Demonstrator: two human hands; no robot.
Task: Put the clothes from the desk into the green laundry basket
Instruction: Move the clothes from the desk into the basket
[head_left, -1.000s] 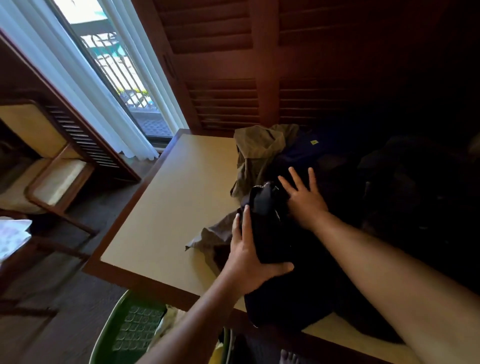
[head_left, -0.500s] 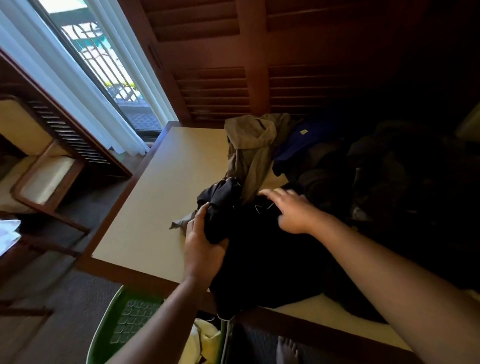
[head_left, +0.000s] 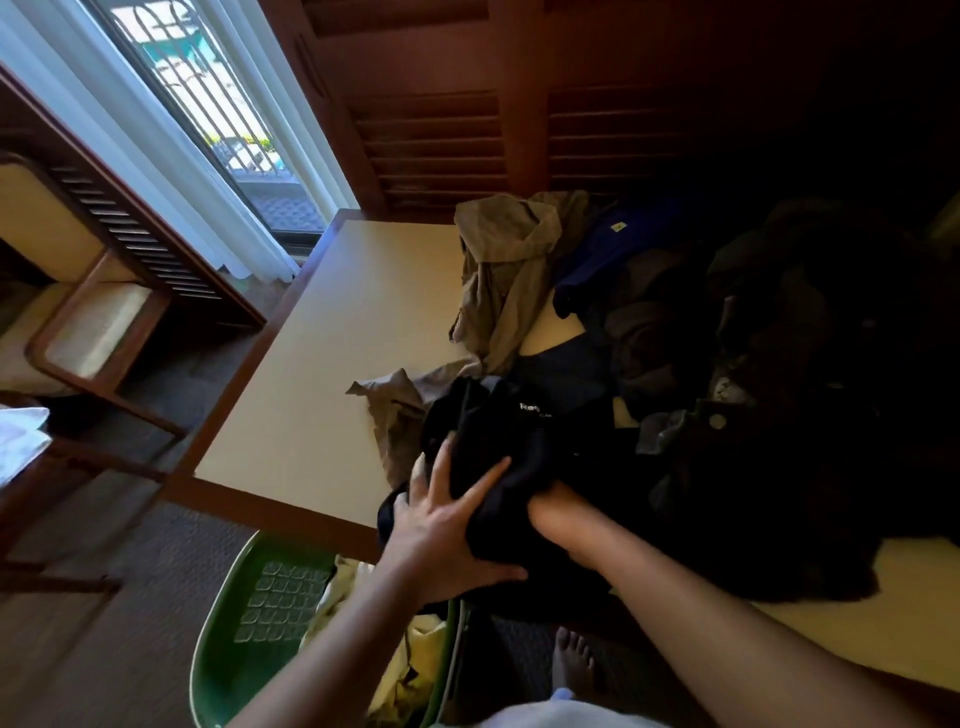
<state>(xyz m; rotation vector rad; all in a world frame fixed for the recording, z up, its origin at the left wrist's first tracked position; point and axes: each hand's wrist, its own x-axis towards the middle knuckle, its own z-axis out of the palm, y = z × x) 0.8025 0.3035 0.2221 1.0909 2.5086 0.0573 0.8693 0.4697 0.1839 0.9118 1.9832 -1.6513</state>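
Lower centre of frame: left hand (head_left: 447, 525) and right hand (head_left: 553, 512), both clamped on a bunched black fabric garment (head_left: 498, 447) at the tan wooden desk's (head_left: 332, 364) near edge, above the green plastic laundry basket (head_left: 234, 639).

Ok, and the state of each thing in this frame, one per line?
Black garment: bunched, gripped by both hands at the desk's front edge.
Left hand: closed on it.
Right hand: tucked under it.
Olive garment: crumpled on desk.
Green laundry basket: on floor, holding yellow clothes.
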